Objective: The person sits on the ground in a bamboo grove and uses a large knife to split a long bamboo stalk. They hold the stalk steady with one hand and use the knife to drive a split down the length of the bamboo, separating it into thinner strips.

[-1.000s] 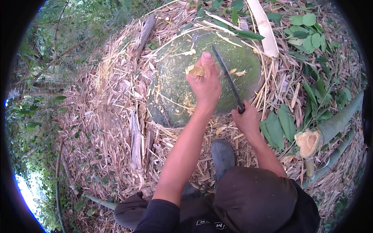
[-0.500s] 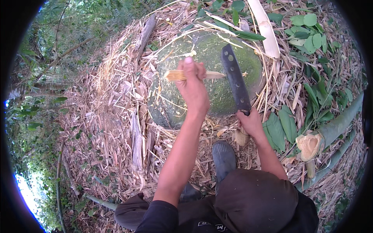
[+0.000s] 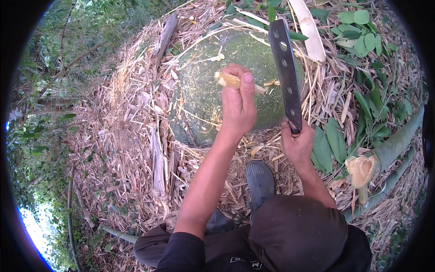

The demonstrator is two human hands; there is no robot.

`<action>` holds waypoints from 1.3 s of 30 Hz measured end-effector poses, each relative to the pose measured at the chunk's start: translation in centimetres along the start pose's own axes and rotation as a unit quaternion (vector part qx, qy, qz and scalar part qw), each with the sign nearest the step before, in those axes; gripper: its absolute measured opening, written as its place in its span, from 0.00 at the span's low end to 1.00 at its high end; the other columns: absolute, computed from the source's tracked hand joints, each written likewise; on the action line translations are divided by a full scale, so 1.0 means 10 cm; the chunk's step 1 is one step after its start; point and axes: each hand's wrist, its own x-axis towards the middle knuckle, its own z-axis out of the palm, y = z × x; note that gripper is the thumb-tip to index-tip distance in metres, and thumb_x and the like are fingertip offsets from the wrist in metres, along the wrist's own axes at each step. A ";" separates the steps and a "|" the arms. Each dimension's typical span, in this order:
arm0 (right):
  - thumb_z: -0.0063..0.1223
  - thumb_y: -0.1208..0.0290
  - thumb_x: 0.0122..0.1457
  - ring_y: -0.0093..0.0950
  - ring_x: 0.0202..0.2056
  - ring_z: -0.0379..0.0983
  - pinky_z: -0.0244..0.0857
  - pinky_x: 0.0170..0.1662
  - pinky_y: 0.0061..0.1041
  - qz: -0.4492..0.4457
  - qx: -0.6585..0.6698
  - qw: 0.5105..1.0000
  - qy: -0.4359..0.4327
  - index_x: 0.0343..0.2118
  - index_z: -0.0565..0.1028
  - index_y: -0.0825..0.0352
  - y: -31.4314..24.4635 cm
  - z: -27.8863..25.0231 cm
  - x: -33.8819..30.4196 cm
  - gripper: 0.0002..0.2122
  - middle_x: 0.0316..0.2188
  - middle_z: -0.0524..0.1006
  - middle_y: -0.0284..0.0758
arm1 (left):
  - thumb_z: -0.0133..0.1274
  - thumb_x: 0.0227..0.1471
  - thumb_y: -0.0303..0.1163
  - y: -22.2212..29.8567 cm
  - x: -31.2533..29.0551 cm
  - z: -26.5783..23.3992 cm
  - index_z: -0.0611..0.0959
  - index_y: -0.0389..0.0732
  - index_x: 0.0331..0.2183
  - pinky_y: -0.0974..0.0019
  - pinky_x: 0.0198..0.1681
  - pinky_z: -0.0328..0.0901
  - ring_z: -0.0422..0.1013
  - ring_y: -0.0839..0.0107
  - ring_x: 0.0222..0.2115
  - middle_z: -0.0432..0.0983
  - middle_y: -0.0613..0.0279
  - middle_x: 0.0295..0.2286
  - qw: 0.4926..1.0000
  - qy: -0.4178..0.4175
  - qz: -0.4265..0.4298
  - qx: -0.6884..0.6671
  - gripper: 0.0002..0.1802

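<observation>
now the left hand [image 3: 239, 105] grips a pale stick [image 3: 229, 81], the right hand [image 3: 298, 143] a knife [image 3: 288, 77].

Soft, diffuse daylight falls on the left hand's fingers [image 3: 247, 86], and the pale stick [image 3: 230, 80] in them shows brighter than the mossy boulder [image 3: 256, 47] below. Just right of the fingers, the knife [image 3: 286, 68] looks dark, its holes crisply outlined. Far left of the fingers and lower, a gap in the foliage [image 3: 40, 238] burns out to white, with blue fringing along the rim. Foliage [image 3: 90, 41] beyond the fingers to the upper left turns hazy, perhaps from poor focus. Nearer the wearer than the fingers, dark trousers [image 3: 299, 226] lose detail, and fisheye distortion bends the outer scene into black corners
</observation>
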 end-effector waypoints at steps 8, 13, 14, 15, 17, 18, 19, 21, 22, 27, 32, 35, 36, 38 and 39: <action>0.56 0.71 0.54 0.33 0.19 0.72 0.66 0.28 0.35 0.088 -0.060 0.993 -0.051 0.33 0.76 0.76 0.18 0.14 0.11 0.11 0.18 0.75 0.42 | 0.48 0.64 0.28 0.20 0.09 -0.12 0.69 0.35 0.36 0.55 0.37 0.63 0.66 0.53 0.32 0.65 0.50 0.32 0.977 -0.102 0.030 0.187 0.07; 0.55 0.73 0.53 0.21 0.19 0.71 0.63 0.25 0.26 -0.008 0.157 0.986 0.052 0.32 0.77 0.74 -0.01 0.07 0.09 0.08 0.17 0.74 0.35 | 0.45 0.66 0.28 0.26 0.05 -0.24 0.67 0.36 0.38 0.60 0.43 0.66 0.69 0.62 0.37 0.68 0.51 0.38 0.974 -0.148 -0.047 0.167 0.07; 0.55 0.73 0.53 0.22 0.19 0.69 0.63 0.25 0.27 -0.015 0.175 0.983 0.054 0.31 0.76 0.74 0.03 0.09 0.10 0.08 0.17 0.73 0.34 | 0.46 0.66 0.29 0.27 0.04 -0.25 0.66 0.36 0.39 0.60 0.44 0.67 0.70 0.62 0.37 0.69 0.50 0.38 0.973 -0.148 -0.063 0.167 0.07; 0.55 0.73 0.53 0.22 0.19 0.69 0.63 0.25 0.28 0.030 0.125 0.991 0.027 0.31 0.76 0.74 0.02 0.11 0.10 0.08 0.16 0.73 0.34 | 0.46 0.66 0.29 0.29 0.05 -0.26 0.66 0.36 0.39 0.59 0.45 0.67 0.71 0.62 0.38 0.69 0.50 0.39 0.971 -0.147 -0.078 0.169 0.07; 0.55 0.73 0.53 0.22 0.18 0.69 0.62 0.25 0.28 0.120 0.022 0.992 -0.027 0.29 0.75 0.74 0.00 0.14 0.09 0.08 0.16 0.72 0.34 | 0.46 0.67 0.29 0.32 0.07 -0.26 0.66 0.36 0.39 0.59 0.46 0.68 0.72 0.61 0.39 0.70 0.49 0.39 0.967 -0.157 -0.098 0.173 0.08; 0.56 0.72 0.52 0.23 0.18 0.68 0.62 0.25 0.30 0.095 -0.034 0.991 -0.087 0.28 0.75 0.74 0.01 0.19 0.13 0.08 0.15 0.71 0.35 | 0.46 0.67 0.30 0.32 0.08 -0.29 0.66 0.36 0.40 0.59 0.46 0.68 0.73 0.61 0.39 0.70 0.49 0.40 0.965 -0.160 -0.109 0.177 0.08; 0.56 0.72 0.52 0.24 0.18 0.68 0.62 0.25 0.30 0.098 -0.033 0.991 -0.087 0.27 0.74 0.74 0.01 0.16 0.13 0.08 0.15 0.71 0.35 | 0.48 0.65 0.29 0.27 0.08 -0.33 0.67 0.35 0.39 0.57 0.41 0.67 0.73 0.58 0.36 0.71 0.49 0.38 0.972 -0.139 -0.086 0.169 0.08; 0.56 0.71 0.52 0.24 0.18 0.68 0.62 0.26 0.30 0.111 -0.032 0.989 -0.091 0.27 0.74 0.74 -0.02 0.08 0.11 0.09 0.15 0.70 0.36 | 0.51 0.63 0.28 0.19 0.06 -0.35 0.70 0.34 0.39 0.53 0.31 0.66 0.73 0.50 0.28 0.71 0.50 0.33 0.982 -0.100 -0.048 0.153 0.09; 0.56 0.74 0.52 0.23 0.18 0.69 0.63 0.24 0.27 0.060 -0.038 0.996 -0.061 0.27 0.74 0.74 0.07 0.08 0.10 0.07 0.15 0.71 0.34 | 0.50 0.64 0.29 0.21 0.04 -0.35 0.70 0.33 0.38 0.54 0.35 0.66 0.73 0.53 0.31 0.71 0.50 0.34 0.977 -0.108 -0.079 0.167 0.09; 0.54 0.78 0.53 0.24 0.21 0.72 0.66 0.26 0.24 -0.010 0.074 0.997 0.030 0.33 0.75 0.75 0.10 0.05 -0.05 0.06 0.18 0.75 0.36 | 0.50 0.65 0.31 0.34 0.03 -0.28 0.73 0.31 0.35 0.58 0.39 0.66 0.71 0.59 0.34 0.68 0.52 0.34 0.964 -0.131 -0.064 0.223 0.11; 0.57 0.70 0.51 0.26 0.20 0.70 0.65 0.28 0.30 0.115 -0.065 0.987 -0.087 0.30 0.75 0.74 0.18 0.10 0.04 0.10 0.17 0.73 0.36 | 0.54 0.61 0.28 0.32 0.04 -0.19 0.71 0.34 0.37 0.52 0.27 0.67 0.74 0.47 0.24 0.72 0.48 0.31 0.969 -0.114 -0.021 0.218 0.09; 0.56 0.72 0.51 0.24 0.19 0.68 0.64 0.27 0.27 0.111 -0.035 0.989 -0.088 0.30 0.75 0.73 0.15 0.02 0.04 0.08 0.17 0.74 0.34 | 0.54 0.61 0.27 0.31 -0.01 -0.22 0.72 0.34 0.36 0.53 0.27 0.67 0.74 0.48 0.25 0.72 0.49 0.31 0.970 -0.110 -0.020 0.216 0.09; 0.56 0.73 0.52 0.23 0.20 0.69 0.64 0.27 0.27 0.090 0.008 0.994 -0.060 0.30 0.75 0.73 0.07 0.00 0.01 0.08 0.17 0.74 0.34 | 0.54 0.61 0.27 0.29 -0.01 -0.22 0.72 0.34 0.36 0.53 0.27 0.67 0.74 0.48 0.25 0.71 0.49 0.31 0.972 -0.106 -0.005 0.212 0.08; 0.54 0.75 0.52 0.20 0.21 0.71 0.66 0.28 0.25 0.039 0.100 0.994 -0.015 0.30 0.75 0.73 0.06 0.02 -0.05 0.06 0.18 0.75 0.33 | 0.54 0.61 0.27 0.24 -0.04 -0.25 0.72 0.34 0.36 0.54 0.28 0.67 0.73 0.49 0.25 0.71 0.49 0.31 0.976 -0.097 0.002 0.196 0.08; 0.54 0.75 0.52 0.21 0.21 0.72 0.67 0.29 0.25 0.052 0.078 0.996 -0.010 0.30 0.75 0.73 0.13 0.05 -0.07 0.07 0.18 0.75 0.34 | 0.54 0.61 0.27 0.21 -0.05 -0.24 0.72 0.34 0.36 0.55 0.28 0.67 0.73 0.49 0.25 0.71 0.50 0.31 0.978 -0.095 0.008 0.184 0.08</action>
